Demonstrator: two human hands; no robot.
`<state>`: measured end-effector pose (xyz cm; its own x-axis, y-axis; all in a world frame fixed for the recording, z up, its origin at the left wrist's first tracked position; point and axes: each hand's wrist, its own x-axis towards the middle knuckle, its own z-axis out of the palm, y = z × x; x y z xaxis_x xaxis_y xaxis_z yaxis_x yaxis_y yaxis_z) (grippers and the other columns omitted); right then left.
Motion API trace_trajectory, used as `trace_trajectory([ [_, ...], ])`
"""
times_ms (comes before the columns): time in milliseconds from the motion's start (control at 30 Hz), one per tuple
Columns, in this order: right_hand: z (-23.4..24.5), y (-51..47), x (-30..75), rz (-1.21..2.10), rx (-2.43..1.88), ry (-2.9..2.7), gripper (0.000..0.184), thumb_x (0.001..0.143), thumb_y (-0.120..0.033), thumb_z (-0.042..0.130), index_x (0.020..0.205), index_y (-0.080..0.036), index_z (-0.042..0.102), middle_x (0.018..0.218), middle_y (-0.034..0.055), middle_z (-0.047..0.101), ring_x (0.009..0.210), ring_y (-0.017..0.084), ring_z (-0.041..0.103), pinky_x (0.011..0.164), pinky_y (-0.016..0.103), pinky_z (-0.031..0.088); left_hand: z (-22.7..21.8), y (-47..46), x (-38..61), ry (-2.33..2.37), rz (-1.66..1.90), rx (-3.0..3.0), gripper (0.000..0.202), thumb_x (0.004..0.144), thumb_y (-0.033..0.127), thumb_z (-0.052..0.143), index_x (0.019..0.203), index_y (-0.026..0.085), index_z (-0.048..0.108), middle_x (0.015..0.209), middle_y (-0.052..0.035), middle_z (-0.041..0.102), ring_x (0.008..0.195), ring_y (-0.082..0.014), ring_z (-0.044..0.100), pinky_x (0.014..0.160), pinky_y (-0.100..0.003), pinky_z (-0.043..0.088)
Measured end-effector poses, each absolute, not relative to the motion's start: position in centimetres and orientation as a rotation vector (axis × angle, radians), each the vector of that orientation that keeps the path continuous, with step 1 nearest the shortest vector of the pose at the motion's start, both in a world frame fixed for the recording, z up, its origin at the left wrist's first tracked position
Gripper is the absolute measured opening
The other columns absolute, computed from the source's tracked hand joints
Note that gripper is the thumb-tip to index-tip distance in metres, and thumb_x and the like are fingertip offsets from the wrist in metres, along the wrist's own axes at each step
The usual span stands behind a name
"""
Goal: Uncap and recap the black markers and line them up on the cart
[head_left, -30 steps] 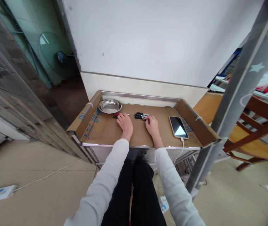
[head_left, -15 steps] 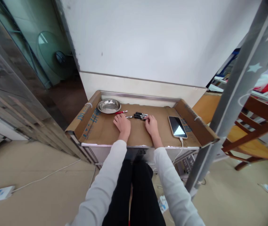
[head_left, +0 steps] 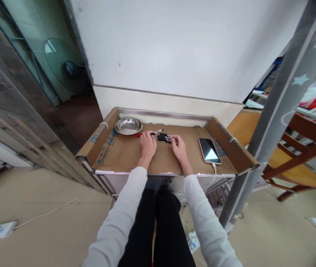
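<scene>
My left hand (head_left: 148, 142) is closed on a black-and-white pen (head_left: 158, 132), whose pale end points up and right past the fingers. Behind that hand lies a red pen (head_left: 139, 135), mostly hidden. Several black pens (head_left: 163, 137) lie bunched on the cardboard between my hands. My right hand (head_left: 178, 145) has its fingers curled round the right ends of this bunch; the fingertips partly cover them. A round metal dish (head_left: 128, 126) stands behind and left of my left hand.
Brown cardboard (head_left: 124, 155) with raised side flaps covers the small table. A phone (head_left: 209, 150) with a white charging cable (head_left: 214, 172) lies on the right. A grey post (head_left: 269, 118) and a wooden chair (head_left: 299, 155) stand beyond the table's right side.
My left hand has moved slightly right, and the pen in it is lifted and tilted toward the upper right. My right hand has barely moved beside the bunch.
</scene>
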<state>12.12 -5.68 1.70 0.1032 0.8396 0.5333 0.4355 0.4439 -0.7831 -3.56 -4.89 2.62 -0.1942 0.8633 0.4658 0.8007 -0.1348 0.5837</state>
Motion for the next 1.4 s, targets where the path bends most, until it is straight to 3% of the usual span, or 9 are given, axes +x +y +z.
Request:
trace_trajectory([
  [100, 2.0, -5.9, 12.1, 0.646, -1.068, -1.334, 0.033, 0.086, -0.046, 0.045, 0.105, -0.022, 0.056, 0.082, 0.0004, 0.065, 0.065, 0.011, 0.057, 0.063, 0.023, 0.046, 3.0, -5.3, -3.3, 1.545, 1.254, 2.318, 0.025, 0.093, 0.021, 0.033, 0.107, 0.019, 0.053, 0.108, -0.0077, 0.056, 0.103, -0.0187, 0.049, 0.096, -0.033, 0.037],
  [233, 2.1, -5.8, 12.4, 0.954, -1.004, -1.188, 0.035, 0.076, -0.052, 0.057, 0.089, -0.02, 0.061, 0.058, -0.0046, 0.057, 0.042, 0.007, 0.048, 0.039, 0.019, 0.035, 3.3, -6.1, -2.7, 1.187, 1.118, 2.525, 0.026, 0.092, 0.022, 0.036, 0.112, 0.02, 0.053, 0.111, -0.0072, 0.056, 0.106, -0.0181, 0.049, 0.098, -0.033, 0.038],
  [333, 2.2, -5.8, 12.7, 1.072, -0.951, -1.162, 0.032, 0.071, -0.048, 0.065, 0.081, -0.017, 0.063, 0.054, -0.0039, 0.057, 0.04, 0.006, 0.047, 0.036, 0.018, 0.032, 3.4, -6.2, -2.5, 1.119, 1.244, 2.425, 0.035, 0.092, 0.024, 0.039, 0.126, 0.019, 0.044, 0.122, -0.0093, 0.052, 0.112, -0.0168, 0.05, 0.098, -0.031, 0.039],
  [500, 2.5, -6.1, 12.7, 1.141, -0.793, -1.026, 0.028, 0.069, -0.04, 0.068, 0.086, -0.018, 0.062, 0.064, -0.0018, 0.065, 0.042, 0.004, 0.047, 0.037, 0.016, 0.032, 3.4, -5.6, -2.9, 1.301, 1.538, 1.998, 0.059, 0.091, 0.033, 0.044, 0.143, 0.021, 0.019, 0.138, -0.0149, 0.04, 0.089, -0.0117, 0.06, 0.085, -0.026, 0.048],
  [633, 2.6, -6.2, 12.6, 1.191, -0.766, -0.978, 0.025, 0.071, -0.037, 0.068, 0.087, -0.019, 0.061, 0.066, -0.0012, 0.066, 0.047, 0.006, 0.051, 0.042, 0.017, 0.038, 3.6, -6.0, -3.1, 1.246, 1.474, 2.068, 0.043, 0.095, 0.03, 0.033, 0.137, 0.022, 0.036, 0.13, -0.0104, 0.052, 0.097, -0.0137, 0.06, 0.086, -0.026, 0.047],
  [800, 2.7, -6.3, 12.4, 1.242, -0.801, -0.998, 0.025, 0.072, -0.038, 0.067, 0.088, -0.019, 0.062, 0.066, -0.002, 0.064, 0.048, 0.006, 0.051, 0.042, 0.018, 0.04, 3.8, -7.0, -2.6, 1.297, 1.077, 2.313, 0.031, 0.092, 0.028, 0.039, 0.112, 0.026, 0.062, 0.113, -0.0037, 0.066, 0.094, -0.0172, 0.063, 0.082, -0.026, 0.047],
  [1033, 2.6, -6.3, 12.5, 1.249, -0.82, -0.973, 0.022, 0.074, -0.036, 0.065, 0.087, -0.019, 0.061, 0.066, -0.0016, 0.065, 0.05, 0.007, 0.054, 0.046, 0.019, 0.044, 4.3, -7.3, -3.4, 1.384, 1.247, 2.197, 0.051, 0.089, 0.017, 0.038, 0.138, 0.028, 0.04, 0.104, -0.0019, 0.068, 0.07, -0.0106, 0.061, 0.075, -0.021, 0.046],
  [1133, 2.4, -6.2, 12.7, 1.249, -0.821, -0.95, 0.021, 0.074, -0.035, 0.065, 0.087, -0.019, 0.062, 0.067, -0.0011, 0.066, 0.053, 0.008, 0.056, 0.049, 0.02, 0.047, 4.3, -7.4, -3.3, 1.348, 1.117, 2.317, 0.055, 0.085, 0.014, 0.042, 0.138, 0.029, 0.04, 0.089, -0.0001, 0.07, 0.071, -0.0116, 0.061, 0.072, -0.02, 0.044],
  [1400, 2.2, -6.1, 12.8, 1.317, -0.798, -0.942, 0.019, 0.071, -0.031, 0.065, 0.085, -0.018, 0.064, 0.075, 0.0017, 0.069, 0.056, 0.01, 0.06, 0.052, 0.022, 0.05, 4.2, -7.2, -2.8, 1.352, 1.332, 2.164, 0.028, 0.09, 0.034, 0.047, 0.113, 0.025, 0.059, 0.104, -0.0012, 0.068, 0.081, -0.0118, 0.063, 0.078, -0.022, 0.046],
])
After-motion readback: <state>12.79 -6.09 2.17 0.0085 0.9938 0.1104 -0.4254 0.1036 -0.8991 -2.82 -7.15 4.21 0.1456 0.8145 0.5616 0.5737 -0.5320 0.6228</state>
